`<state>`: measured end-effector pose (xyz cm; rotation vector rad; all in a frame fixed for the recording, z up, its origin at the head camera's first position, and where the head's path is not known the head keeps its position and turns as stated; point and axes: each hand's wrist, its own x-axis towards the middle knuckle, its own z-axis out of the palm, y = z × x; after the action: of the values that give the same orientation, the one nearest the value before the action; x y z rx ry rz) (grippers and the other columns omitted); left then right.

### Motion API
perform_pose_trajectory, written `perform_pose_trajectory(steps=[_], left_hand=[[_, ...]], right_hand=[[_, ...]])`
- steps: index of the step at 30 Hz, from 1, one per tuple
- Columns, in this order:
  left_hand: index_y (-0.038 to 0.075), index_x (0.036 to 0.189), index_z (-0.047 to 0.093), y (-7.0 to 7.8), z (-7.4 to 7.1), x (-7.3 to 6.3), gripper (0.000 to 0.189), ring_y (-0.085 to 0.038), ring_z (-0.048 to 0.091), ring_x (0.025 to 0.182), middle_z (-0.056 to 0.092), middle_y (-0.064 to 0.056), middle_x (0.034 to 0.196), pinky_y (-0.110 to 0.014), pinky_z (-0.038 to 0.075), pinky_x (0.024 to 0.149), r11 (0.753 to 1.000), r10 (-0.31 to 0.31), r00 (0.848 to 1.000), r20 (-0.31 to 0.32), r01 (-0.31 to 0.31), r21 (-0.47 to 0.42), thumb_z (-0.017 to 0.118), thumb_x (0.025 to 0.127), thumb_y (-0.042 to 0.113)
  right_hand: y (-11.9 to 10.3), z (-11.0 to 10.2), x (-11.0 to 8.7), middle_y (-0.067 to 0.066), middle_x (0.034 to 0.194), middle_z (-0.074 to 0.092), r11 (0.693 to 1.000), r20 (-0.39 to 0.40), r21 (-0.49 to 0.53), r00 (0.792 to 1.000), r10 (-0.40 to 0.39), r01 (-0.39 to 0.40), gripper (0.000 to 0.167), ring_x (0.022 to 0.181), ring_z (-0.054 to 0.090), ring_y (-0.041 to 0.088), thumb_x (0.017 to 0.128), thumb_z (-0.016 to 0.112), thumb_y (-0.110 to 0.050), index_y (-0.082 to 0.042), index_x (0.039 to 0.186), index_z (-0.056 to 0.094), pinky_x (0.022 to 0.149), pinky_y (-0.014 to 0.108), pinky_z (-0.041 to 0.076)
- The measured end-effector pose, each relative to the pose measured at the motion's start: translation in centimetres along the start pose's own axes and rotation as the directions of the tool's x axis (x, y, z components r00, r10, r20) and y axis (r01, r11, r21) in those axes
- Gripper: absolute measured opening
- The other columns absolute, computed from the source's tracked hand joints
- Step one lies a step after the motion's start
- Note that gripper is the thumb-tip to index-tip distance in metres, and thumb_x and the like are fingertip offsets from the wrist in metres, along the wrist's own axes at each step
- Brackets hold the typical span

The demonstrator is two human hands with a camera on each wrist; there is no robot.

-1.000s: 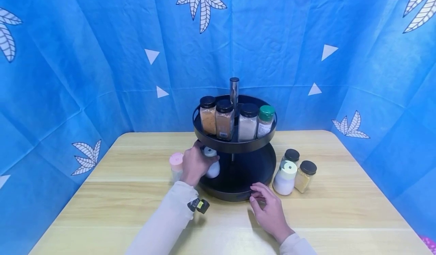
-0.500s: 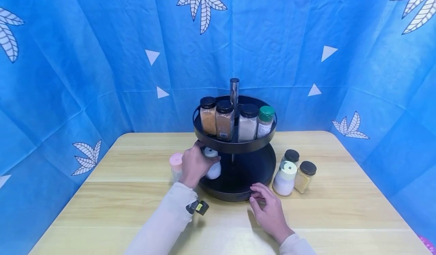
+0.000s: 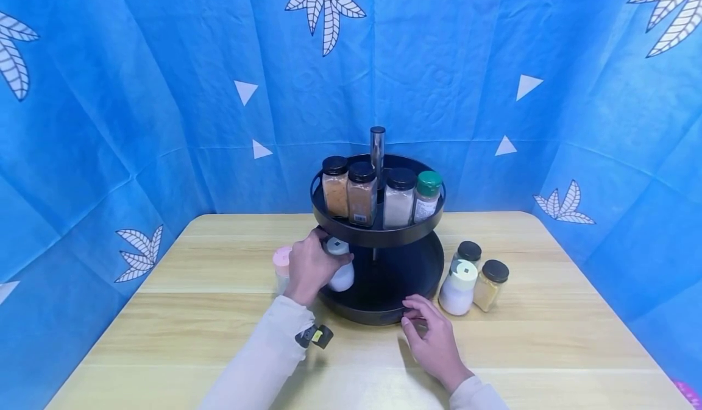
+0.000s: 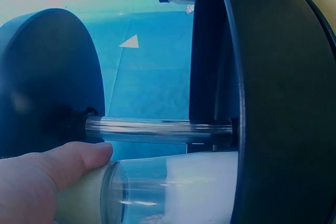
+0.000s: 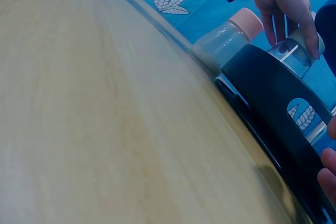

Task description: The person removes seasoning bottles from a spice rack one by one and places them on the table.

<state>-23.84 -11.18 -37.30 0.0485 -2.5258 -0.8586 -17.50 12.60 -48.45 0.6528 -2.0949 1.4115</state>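
Note:
My left hand (image 3: 314,265) grips a seasoning jar (image 3: 342,276) of white powder by its pale lid, thumb on the near side. This jar stands inside the left part of the lower tray (image 3: 378,317) of a black two-tier rack; in the left wrist view its glass body (image 4: 173,187) lies below the metal post (image 4: 157,128). At the lower tray's front right rim is my right hand (image 3: 433,340), fingers loosely bent and thumb apart. Its fingertips are beside the rim; whether they touch it I cannot tell. A pink-lidded jar (image 3: 282,267) stands left of my left hand, partly hidden.
Several spice jars (image 3: 362,194) stand on the upper tray (image 3: 378,237), one with a green cap (image 3: 429,183). Right of the rack on the wooden table (image 3: 548,325) are a pale-lidded jar (image 3: 457,288) and two black-lidded jars (image 3: 488,285). Blue cloth (image 3: 439,63) hangs behind.
My left hand has shifted very slightly left, with the jar still in its grip. The right hand stays in place at the rim.

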Motion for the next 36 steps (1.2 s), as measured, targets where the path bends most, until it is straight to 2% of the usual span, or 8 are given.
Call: perform_pose_trajectory(steps=[7,17,28,33,36], left_hand=[[0.001,0.103,0.063,0.3,-0.6,-0.3,0.061,-0.03,0.068,0.08,0.071,-0.015,0.095,-0.04,0.057,0.069,0.999,-0.037,0.999,0.019,0.037,-0.019,0.088,0.063,0.04],[0.001,0.103,0.063,0.5,-1.3,-0.7,0.064,-0.03,0.067,0.079,0.071,-0.016,0.093,-0.04,0.056,0.067,0.999,-0.047,0.999,0.016,0.047,-0.011,0.088,0.062,0.042],[0.004,0.097,0.064,0.3,-1.8,-0.9,0.058,-0.028,0.067,0.075,0.071,-0.013,0.087,-0.039,0.054,0.063,0.999,-0.039,0.999,-0.008,0.039,0.001,0.087,0.062,0.045],[0.006,0.096,0.064,0.2,-2.1,-1.1,0.056,-0.028,0.066,0.076,0.071,-0.011,0.086,-0.04,0.05,0.064,0.999,-0.048,0.999,-0.009,0.048,0.011,0.085,0.063,0.047],[0.006,0.094,0.065,0.1,-2.3,-1.2,0.056,-0.029,0.066,0.075,0.071,-0.011,0.084,-0.042,0.047,0.067,0.999,-0.032,0.999,-0.023,0.032,0.023,0.085,0.062,0.047]], right_hand=[[-0.2,0.0,0.1,0.013,0.116,0.064,1.0,0.002,-0.002,1.0,0.001,-0.001,0.038,0.081,0.067,0.02,0.074,0.07,0.018,-0.001,0.106,0.067,0.071,0.035,0.058],[-0.1,0.0,0.0,0.013,0.115,0.064,1.0,0.005,-0.012,1.0,0.01,-0.01,0.036,0.082,0.067,0.019,0.073,0.07,0.018,0.001,0.105,0.067,0.071,0.035,0.058],[-0.1,0.0,-0.1,0.013,0.116,0.064,1.0,0.003,-0.009,1.0,0.004,-0.004,0.037,0.082,0.068,0.02,0.074,0.07,0.018,-0.001,0.106,0.067,0.072,0.034,0.058],[-0.1,0.0,0.0,0.013,0.116,0.064,1.0,-0.001,-0.008,1.0,0.003,-0.003,0.038,0.082,0.067,0.019,0.074,0.07,0.018,-0.001,0.106,0.067,0.071,0.034,0.058],[-0.1,0.1,-0.1,0.012,0.116,0.064,1.0,0.001,0.001,1.0,-0.002,0.002,0.038,0.082,0.067,0.02,0.075,0.07,0.017,-0.002,0.107,0.067,0.072,0.034,0.058]])
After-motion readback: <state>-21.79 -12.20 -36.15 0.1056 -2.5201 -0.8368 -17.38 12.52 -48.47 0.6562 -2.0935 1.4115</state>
